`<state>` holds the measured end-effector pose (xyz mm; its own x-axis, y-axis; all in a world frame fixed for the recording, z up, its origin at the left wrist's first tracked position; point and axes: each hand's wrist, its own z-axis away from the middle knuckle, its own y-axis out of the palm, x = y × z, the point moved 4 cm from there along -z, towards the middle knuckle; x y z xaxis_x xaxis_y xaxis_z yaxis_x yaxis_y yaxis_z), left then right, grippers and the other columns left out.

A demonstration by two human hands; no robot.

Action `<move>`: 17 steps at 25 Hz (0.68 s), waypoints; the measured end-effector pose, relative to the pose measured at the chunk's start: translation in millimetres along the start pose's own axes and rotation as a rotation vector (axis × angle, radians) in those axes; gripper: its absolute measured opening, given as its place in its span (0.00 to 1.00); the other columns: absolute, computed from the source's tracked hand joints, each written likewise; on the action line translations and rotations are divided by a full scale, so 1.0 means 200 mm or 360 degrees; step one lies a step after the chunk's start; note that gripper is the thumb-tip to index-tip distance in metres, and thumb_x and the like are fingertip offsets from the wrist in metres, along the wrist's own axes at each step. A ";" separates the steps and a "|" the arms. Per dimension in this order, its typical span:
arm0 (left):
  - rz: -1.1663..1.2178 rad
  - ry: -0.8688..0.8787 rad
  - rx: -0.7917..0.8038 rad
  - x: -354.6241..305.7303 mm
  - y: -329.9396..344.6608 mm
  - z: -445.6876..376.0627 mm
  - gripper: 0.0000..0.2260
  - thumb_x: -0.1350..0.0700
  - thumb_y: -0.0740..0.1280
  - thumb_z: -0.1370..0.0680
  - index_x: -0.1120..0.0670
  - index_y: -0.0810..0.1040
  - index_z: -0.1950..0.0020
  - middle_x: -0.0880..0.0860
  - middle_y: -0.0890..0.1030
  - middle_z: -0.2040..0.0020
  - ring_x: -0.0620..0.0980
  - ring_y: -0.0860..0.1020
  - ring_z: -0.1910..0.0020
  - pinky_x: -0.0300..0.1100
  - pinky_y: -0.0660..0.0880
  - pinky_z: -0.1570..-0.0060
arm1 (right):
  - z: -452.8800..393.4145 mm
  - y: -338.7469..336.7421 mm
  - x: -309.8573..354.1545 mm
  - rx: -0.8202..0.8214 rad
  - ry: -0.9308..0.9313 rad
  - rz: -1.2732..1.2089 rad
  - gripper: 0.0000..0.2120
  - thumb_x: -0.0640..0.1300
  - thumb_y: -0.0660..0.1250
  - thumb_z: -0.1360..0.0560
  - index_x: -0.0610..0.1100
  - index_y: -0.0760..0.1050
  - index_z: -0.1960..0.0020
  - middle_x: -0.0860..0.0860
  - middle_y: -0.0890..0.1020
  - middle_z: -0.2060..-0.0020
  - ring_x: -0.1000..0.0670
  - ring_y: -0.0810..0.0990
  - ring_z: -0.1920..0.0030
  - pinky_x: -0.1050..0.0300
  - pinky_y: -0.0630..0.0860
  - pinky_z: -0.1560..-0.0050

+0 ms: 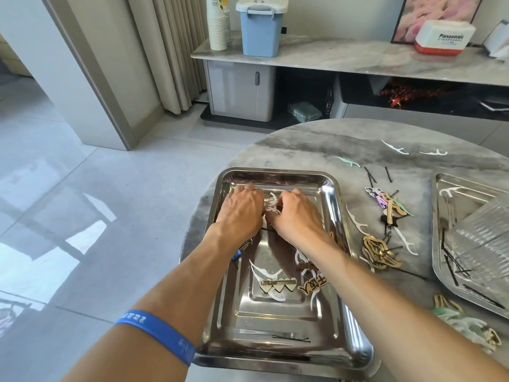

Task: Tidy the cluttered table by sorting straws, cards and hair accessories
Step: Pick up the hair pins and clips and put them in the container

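Head view: your left hand [242,209] and right hand [296,213] meet over the steel tray [334,205]; fingers seemingly pinch a white hair clip [271,203], its long axis roughly left-to-right.

On the far right of the marble sideboard [330,55], I can read "Panasonic" in dark letters on the white side of a white and red box [444,37]; the smaller line under it is too fine to read. The blue wristband [158,333] on my left arm carries pale printed marks, too blurred to read. Near me in the steel tray [278,271], a wooden cut-out clip [314,283] is shaped like characters I cannot read.
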<state>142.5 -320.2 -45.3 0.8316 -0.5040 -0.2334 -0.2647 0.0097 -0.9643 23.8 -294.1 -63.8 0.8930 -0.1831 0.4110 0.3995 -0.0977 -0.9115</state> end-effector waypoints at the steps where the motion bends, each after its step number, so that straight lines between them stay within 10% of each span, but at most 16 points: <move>1: 0.0058 -0.0026 0.0027 0.01 0.00 -0.01 0.06 0.60 0.64 0.20 0.60 0.78 0.47 0.57 0.80 0.48 0.56 0.78 0.46 0.48 0.75 0.43 | 0.00 0.00 0.00 -0.0018 0.0021 -0.0007 0.08 0.46 0.69 0.25 0.43 0.75 0.51 0.50 0.74 0.55 0.47 0.74 0.56 0.56 0.66 0.60; 8: 0.0447 -0.0200 0.0327 0.06 -0.05 -0.02 0.05 0.56 0.69 0.21 0.54 0.77 0.55 0.53 0.82 0.58 0.51 0.79 0.58 0.44 0.75 0.58 | -0.02 -0.04 -0.05 0.0274 0.0470 -0.0728 0.10 0.49 0.77 0.29 0.49 0.76 0.60 0.54 0.81 0.63 0.52 0.81 0.65 0.60 0.70 0.69; 17: 0.0820 0.0216 0.0411 -0.43 -0.43 0.09 0.08 0.56 0.66 0.19 0.53 0.82 0.56 0.46 0.75 0.69 0.42 0.68 0.73 0.33 0.64 0.74 | 0.35 -0.69 -0.19 -0.0277 0.0468 -0.1400 0.09 0.48 0.79 0.31 0.46 0.80 0.63 0.55 0.81 0.68 0.56 0.77 0.68 0.65 0.69 0.69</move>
<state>102.7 -263.2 55.1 0.5530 -0.4842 -0.6781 -0.4766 0.4837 -0.7341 -51.2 -205.9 44.3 0.1879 -0.2114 0.9592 0.8475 -0.4588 -0.2671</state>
